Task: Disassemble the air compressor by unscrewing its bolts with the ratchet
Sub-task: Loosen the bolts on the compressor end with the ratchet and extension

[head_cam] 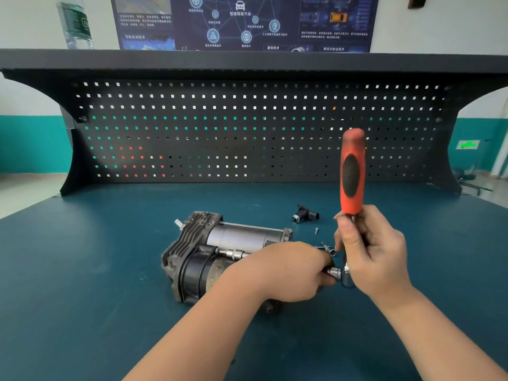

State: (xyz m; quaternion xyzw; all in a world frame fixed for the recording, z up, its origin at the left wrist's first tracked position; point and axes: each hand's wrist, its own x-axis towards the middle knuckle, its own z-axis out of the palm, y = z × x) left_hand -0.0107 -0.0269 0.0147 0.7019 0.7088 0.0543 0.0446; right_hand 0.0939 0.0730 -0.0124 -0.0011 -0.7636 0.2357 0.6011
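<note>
The air compressor (209, 251) lies on its side in the middle of the blue bench, finned head to the left. My right hand (371, 251) grips the ratchet (352, 171) low on its shaft, its orange and black handle pointing straight up. The ratchet's head and a silver socket (336, 273) sit at the compressor's right end. My left hand (288, 270) is curled round the extension bar beside that socket, covering the compressor's right part. A second silver extension (233, 254) lies along the compressor body.
A small black fitting (303, 214) lies behind the compressor, with a loose screw (316, 230) and small silver bits (327, 248) near my right hand. A dark pegboard (255, 130) closes the back of the blue bench (82, 270). A water bottle (74, 20) stands on the top shelf.
</note>
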